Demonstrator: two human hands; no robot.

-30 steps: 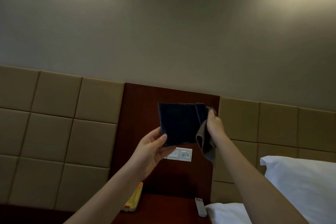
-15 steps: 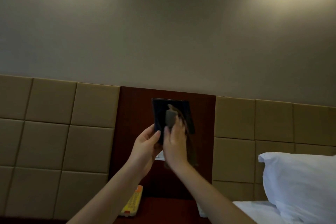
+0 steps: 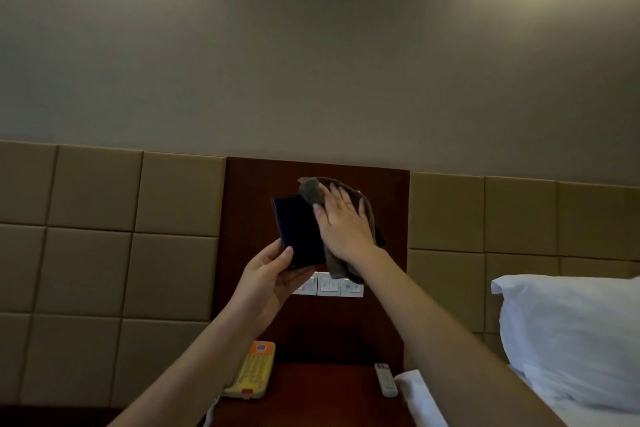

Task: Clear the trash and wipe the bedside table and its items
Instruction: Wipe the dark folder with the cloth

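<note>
A flat black rectangular item (image 3: 298, 229) is raised in front of the wooden wall panel. My left hand (image 3: 270, 282) grips its lower left corner, thumb on the front face. My right hand (image 3: 341, 225) lies flat with spread fingers on a brown cloth (image 3: 311, 190), pressing it against the item's right half. The cloth bunches above my fingertips and hangs below my wrist. The dark wooden bedside table (image 3: 311, 392) shows at the bottom edge, partly hidden by my arms.
A yellow telephone (image 3: 250, 371) with an orange top sits on the table's left side, a white remote (image 3: 385, 380) on its right. White wall switches (image 3: 341, 284) sit on the panel. A bed with a white pillow (image 3: 571, 336) is at the right.
My right hand with the cloth swept left across the black item, then back up and right; it now lies flat over the item's right half. The item tilted slightly.
</note>
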